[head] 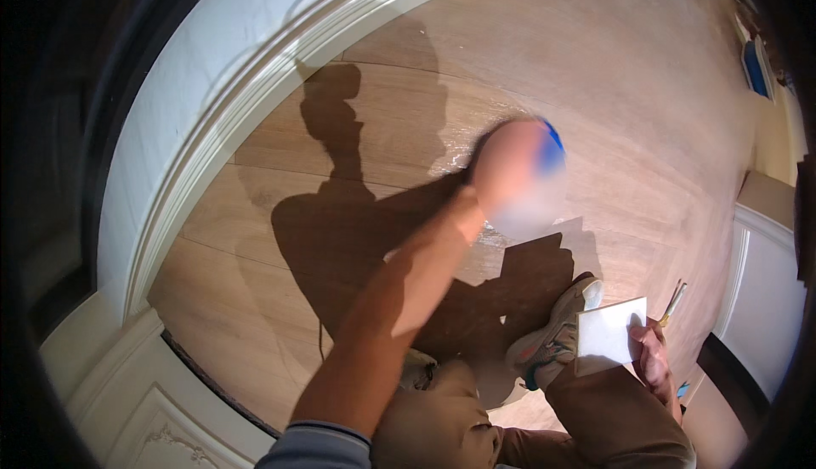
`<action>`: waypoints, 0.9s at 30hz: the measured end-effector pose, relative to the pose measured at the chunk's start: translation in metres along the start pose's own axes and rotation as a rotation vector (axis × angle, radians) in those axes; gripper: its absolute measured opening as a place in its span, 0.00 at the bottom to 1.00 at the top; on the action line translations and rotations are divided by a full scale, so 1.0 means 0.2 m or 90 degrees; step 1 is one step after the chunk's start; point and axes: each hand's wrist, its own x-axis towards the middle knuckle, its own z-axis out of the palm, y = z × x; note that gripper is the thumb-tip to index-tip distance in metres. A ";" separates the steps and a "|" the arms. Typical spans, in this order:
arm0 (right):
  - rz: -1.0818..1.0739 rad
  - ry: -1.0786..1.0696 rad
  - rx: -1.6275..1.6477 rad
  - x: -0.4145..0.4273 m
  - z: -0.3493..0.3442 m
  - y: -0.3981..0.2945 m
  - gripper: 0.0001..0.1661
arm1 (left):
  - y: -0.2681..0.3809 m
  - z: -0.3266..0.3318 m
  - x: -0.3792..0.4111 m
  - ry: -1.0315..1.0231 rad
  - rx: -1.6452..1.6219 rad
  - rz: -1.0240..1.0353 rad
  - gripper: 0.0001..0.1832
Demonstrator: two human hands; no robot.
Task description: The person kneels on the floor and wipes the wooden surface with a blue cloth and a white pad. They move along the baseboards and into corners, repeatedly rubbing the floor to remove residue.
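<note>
My left hand reaches out low over the wood-look plank floor, beside a wet, shiny patch. A blue object shows at its far side, apparently in its grasp. Blur hides the fingers and the shape of that object. At the lower right, my right hand pinches a square white panel by its right edge, thumb on top. A slim, light-handled tool sticks out just beyond this hand; whether the fingers hold it is unclear.
A white moulded baseboard curves along the left. An ornate white panel stands at the lower left. My shoe rests on the floor beside the white panel. Another white panelled surface rises at right; a blue item sits above it.
</note>
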 end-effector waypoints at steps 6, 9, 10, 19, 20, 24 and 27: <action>-0.062 -0.055 0.042 0.01 -0.06 0.02 0.24 | 0.12 0.05 -0.05 0.081 -0.117 -0.067 0.22; -0.044 -0.029 0.010 -0.03 0.18 -0.13 0.21 | -0.13 -0.43 -0.23 0.273 -0.073 -0.076 0.26; -0.036 0.013 -0.006 -0.12 0.18 -0.20 0.24 | -0.19 -0.50 -0.23 0.275 -0.239 -0.228 0.28; 0.033 -0.049 -0.019 -0.07 0.21 -0.16 0.30 | -0.12 -0.40 -0.42 0.196 0.303 -0.036 0.32; 0.033 -0.071 -0.001 -0.04 0.19 -0.13 0.30 | -0.08 -0.32 -0.40 0.166 0.295 -0.012 0.32; -0.025 -0.114 -0.061 -0.02 0.15 -0.09 0.31 | 0.08 -0.07 -0.30 0.063 0.138 0.024 0.29; 0.008 -0.097 -0.172 -0.01 0.13 -0.14 0.30 | 0.11 -0.02 -0.29 0.030 0.010 0.020 0.26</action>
